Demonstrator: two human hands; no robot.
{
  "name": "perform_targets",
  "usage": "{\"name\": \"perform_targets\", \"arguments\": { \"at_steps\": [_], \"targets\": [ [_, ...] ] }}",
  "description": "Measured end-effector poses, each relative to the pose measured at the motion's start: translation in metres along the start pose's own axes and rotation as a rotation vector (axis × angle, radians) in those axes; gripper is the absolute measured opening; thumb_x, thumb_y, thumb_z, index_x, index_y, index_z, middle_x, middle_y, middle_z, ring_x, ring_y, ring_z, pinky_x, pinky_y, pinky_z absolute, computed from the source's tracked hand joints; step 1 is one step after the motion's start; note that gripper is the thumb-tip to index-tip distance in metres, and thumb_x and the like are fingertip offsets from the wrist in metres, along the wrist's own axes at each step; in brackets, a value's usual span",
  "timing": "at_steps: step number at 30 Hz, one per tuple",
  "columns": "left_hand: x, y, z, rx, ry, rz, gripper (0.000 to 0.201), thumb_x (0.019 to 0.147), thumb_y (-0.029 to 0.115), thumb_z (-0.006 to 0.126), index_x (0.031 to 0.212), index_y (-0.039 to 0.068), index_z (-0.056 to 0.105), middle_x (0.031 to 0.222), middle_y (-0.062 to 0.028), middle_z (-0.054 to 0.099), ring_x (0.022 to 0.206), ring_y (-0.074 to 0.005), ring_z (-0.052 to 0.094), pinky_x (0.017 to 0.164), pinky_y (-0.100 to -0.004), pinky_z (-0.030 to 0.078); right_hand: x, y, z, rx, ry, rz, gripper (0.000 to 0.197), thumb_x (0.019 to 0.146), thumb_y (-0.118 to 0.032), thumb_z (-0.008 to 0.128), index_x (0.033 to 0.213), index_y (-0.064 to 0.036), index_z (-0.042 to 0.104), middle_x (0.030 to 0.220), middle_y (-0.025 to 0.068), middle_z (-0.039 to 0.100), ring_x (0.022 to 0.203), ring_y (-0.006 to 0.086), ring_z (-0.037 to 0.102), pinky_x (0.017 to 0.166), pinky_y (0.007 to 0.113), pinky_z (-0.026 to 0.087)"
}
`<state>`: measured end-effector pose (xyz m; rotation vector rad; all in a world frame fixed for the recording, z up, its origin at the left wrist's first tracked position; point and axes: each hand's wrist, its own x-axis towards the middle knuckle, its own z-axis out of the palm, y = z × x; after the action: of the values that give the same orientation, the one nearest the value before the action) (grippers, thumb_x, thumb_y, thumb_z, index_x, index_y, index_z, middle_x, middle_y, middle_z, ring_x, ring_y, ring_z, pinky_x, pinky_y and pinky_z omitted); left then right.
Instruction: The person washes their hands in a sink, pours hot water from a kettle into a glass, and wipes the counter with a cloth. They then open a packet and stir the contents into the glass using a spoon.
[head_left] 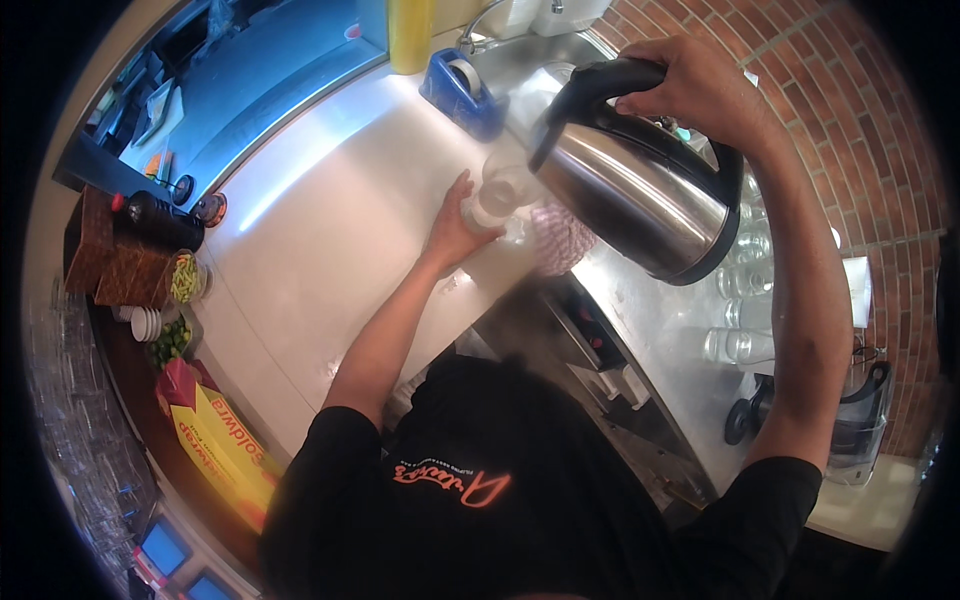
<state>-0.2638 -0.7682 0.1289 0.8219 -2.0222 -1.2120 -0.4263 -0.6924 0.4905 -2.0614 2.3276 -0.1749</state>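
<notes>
My right hand (690,90) grips the black handle of a brushed-steel electric kettle (630,195). The kettle is tilted, its spout end low and pointing left. Under the spout, my left hand (460,230) steadies a clear glass (497,195) on the white counter, thumb on the near side and fingers on the far side. Steam or blur makes the glass hard to make out, and I cannot tell how full it is. A checked red-and-white cloth (563,240) lies just right of the glass, partly below the kettle.
A blue tape dispenser (460,95) stands beyond the glass, near a metal sink (585,48). Upturned glasses (742,300) line the steel worktop at right. Along the left edge are a yellow wrap box (225,440), limes (172,340) and a dark bottle (160,215).
</notes>
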Motion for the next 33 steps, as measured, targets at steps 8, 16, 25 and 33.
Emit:
{"name": "perform_targets", "arguments": {
  "at_steps": [8, 16, 25, 33],
  "targets": [
    [-0.014, 0.028, -0.020, 0.033, 0.291, 0.302, 0.055, 0.068, 0.017, 0.076, 0.116, 0.006, 0.048, 0.106, -0.0126, 0.054, 0.093, -0.0263, 0.056, 0.079, -0.0374, 0.047, -0.003, 0.005, -0.003, 0.062, -0.006, -0.015, 0.033, 0.070, -0.014, 0.073, 0.101, -0.0058, 0.067, 0.071, 0.0058, 0.065, 0.059, 0.0129, 0.059, 0.055, 0.028, 0.048],
    [-0.052, 0.045, 0.012, 0.051, 0.033, 0.683, 0.011, 0.075, 0.008, 0.068, 0.079, 0.001, 0.060, 0.068, -0.0104, 0.059, 0.058, -0.0233, 0.058, 0.055, -0.0313, 0.047, -0.008, -0.005, -0.014, 0.022, -0.024, 0.096, 0.037, 0.070, -0.015, 0.074, 0.105, -0.0070, 0.067, 0.070, 0.0046, 0.065, 0.056, 0.0108, 0.057, 0.052, 0.027, 0.047],
    [-0.073, 0.045, 0.035, 0.052, -0.138, 0.479, 0.012, 0.076, 0.013, 0.070, 0.081, 0.005, 0.063, 0.071, -0.0083, 0.062, 0.062, -0.0227, 0.063, 0.055, -0.0324, 0.050, -0.013, 0.000, -0.025, 0.002, 0.052, 0.062, 0.037, 0.069, -0.015, 0.075, 0.104, -0.0064, 0.067, 0.067, 0.0037, 0.063, 0.050, 0.0092, 0.053, 0.046, 0.024, 0.044],
    [-0.073, 0.046, 0.037, 0.067, -0.153, 0.458, 0.011, 0.077, 0.015, 0.069, 0.081, 0.007, 0.063, 0.071, -0.0079, 0.062, 0.062, -0.0233, 0.063, 0.056, -0.0333, 0.050, -0.011, -0.017, -0.055, -0.062, -0.114, 0.210, 0.033, 0.068, -0.019, 0.075, 0.096, -0.0022, 0.070, 0.078, 0.0110, 0.069, 0.067, 0.0192, 0.062, 0.061, 0.029, 0.047]
  ]
}}
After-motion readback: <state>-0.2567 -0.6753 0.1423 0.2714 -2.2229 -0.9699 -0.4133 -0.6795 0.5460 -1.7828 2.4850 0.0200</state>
